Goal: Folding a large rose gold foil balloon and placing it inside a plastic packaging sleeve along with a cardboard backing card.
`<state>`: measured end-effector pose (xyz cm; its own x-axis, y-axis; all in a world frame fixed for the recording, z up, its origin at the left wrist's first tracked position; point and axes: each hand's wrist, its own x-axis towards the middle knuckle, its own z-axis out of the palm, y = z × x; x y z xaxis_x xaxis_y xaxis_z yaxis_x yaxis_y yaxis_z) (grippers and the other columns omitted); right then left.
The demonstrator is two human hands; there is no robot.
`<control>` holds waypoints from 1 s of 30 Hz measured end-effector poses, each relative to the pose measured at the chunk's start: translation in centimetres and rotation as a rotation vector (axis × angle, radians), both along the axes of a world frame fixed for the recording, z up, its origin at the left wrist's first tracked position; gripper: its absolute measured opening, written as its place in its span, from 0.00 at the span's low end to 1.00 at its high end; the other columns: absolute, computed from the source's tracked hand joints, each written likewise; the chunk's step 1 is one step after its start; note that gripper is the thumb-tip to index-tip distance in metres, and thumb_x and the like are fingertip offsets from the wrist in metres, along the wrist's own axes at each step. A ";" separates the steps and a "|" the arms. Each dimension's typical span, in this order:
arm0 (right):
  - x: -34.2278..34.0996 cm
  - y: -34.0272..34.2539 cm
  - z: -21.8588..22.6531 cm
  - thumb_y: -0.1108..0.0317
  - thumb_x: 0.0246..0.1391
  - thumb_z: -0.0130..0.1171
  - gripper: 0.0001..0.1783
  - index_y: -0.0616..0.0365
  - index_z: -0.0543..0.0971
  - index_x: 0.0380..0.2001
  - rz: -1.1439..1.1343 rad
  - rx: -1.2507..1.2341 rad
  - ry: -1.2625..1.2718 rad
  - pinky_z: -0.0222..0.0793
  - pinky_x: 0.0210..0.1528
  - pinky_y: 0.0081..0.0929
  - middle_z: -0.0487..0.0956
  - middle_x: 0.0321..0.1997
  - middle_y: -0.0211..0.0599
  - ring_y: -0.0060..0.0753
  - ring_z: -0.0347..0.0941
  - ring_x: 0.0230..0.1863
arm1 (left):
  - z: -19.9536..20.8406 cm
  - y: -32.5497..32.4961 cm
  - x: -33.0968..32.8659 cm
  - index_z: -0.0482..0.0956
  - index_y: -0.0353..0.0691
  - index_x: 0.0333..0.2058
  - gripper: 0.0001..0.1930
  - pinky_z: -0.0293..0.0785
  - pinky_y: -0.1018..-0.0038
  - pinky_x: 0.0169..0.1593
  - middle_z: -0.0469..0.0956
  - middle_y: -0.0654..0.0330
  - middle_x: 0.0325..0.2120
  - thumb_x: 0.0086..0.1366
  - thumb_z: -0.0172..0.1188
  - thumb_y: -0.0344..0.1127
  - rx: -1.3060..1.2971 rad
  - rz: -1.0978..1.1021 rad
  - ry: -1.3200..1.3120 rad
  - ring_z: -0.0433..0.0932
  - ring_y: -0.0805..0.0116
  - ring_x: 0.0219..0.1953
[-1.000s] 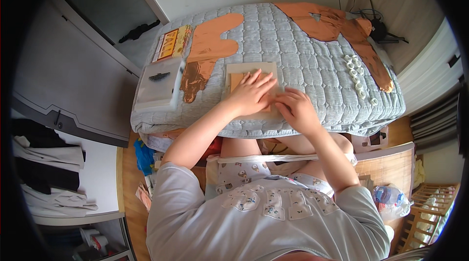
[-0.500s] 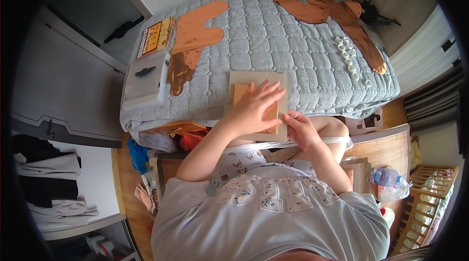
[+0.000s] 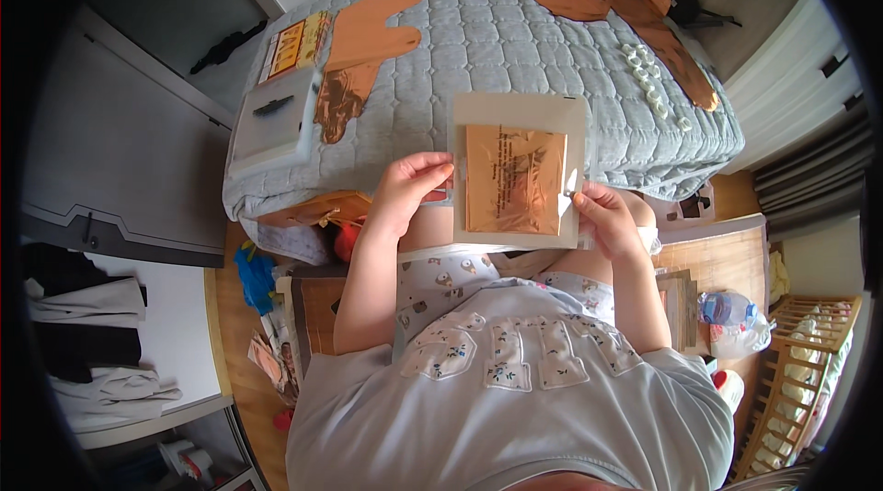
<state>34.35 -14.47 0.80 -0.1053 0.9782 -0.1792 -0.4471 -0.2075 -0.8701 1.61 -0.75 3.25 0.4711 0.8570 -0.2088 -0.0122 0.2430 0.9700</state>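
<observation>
Between my hands, above my lap and in front of the bed's near edge, is a clear plastic sleeve [image 3: 587,155]. Inside lies a grey-beige card [image 3: 520,111] with a folded copper-coloured foil packet [image 3: 515,183] on it, dark print across the packet's face. My left hand [image 3: 401,192] pinches the sleeve's left edge between thumb and fingers. At the lower right edge, my right hand [image 3: 612,220] grips it with thumb and forefinger. The sleeve is tilted up, its printed side toward me.
Flat copper foil shapes [image 3: 372,36] lie on the quilted bed [image 3: 487,40], with another foil shape [image 3: 607,4] at far right. Several small white rings [image 3: 655,91] sit near it. A translucent flat case [image 3: 271,137] rests at the bed's left. A wooden rack [image 3: 800,362] stands lower right.
My left hand has lifted off the front of the foil packet and moved left to the sleeve's edge. The sleeve has risen and shifted right, its face now uncovered.
</observation>
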 end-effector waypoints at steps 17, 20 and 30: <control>-2.1 -6.2 0.0 0.63 0.65 0.62 0.14 0.60 0.82 0.49 -0.021 -0.141 0.083 0.81 0.44 0.26 0.86 0.43 0.33 0.26 0.84 0.40 | -4.1 -5.3 -2.6 0.83 0.41 0.46 0.09 0.83 0.76 0.48 0.85 0.65 0.39 0.68 0.65 0.29 -0.377 -0.130 -0.448 0.83 0.75 0.41; -2.3 -7.2 -0.3 0.64 0.65 0.62 0.14 0.60 0.82 0.49 -0.046 -0.146 0.121 0.81 0.40 0.24 0.86 0.42 0.33 0.25 0.84 0.38 | -3.5 -5.7 -1.9 0.82 0.42 0.49 0.11 0.81 0.74 0.50 0.85 0.65 0.42 0.69 0.64 0.32 -0.402 -0.163 -0.495 0.83 0.75 0.43; -2.7 -9.5 1.4 0.65 0.66 0.62 0.11 0.60 0.83 0.46 -0.094 -0.118 0.038 0.80 0.34 0.20 0.85 0.39 0.31 0.21 0.83 0.36 | -4.4 -5.7 0.1 0.85 0.42 0.45 0.08 0.82 0.72 0.47 0.86 0.64 0.41 0.70 0.65 0.35 -0.233 -0.040 -0.262 0.84 0.72 0.42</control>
<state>31.62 -23.93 2.18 -0.0236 0.9564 -0.2913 -0.5013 -0.2634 -0.8242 1.69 -6.44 -1.15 0.5669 0.7803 -0.2639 -0.2392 0.4625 0.8538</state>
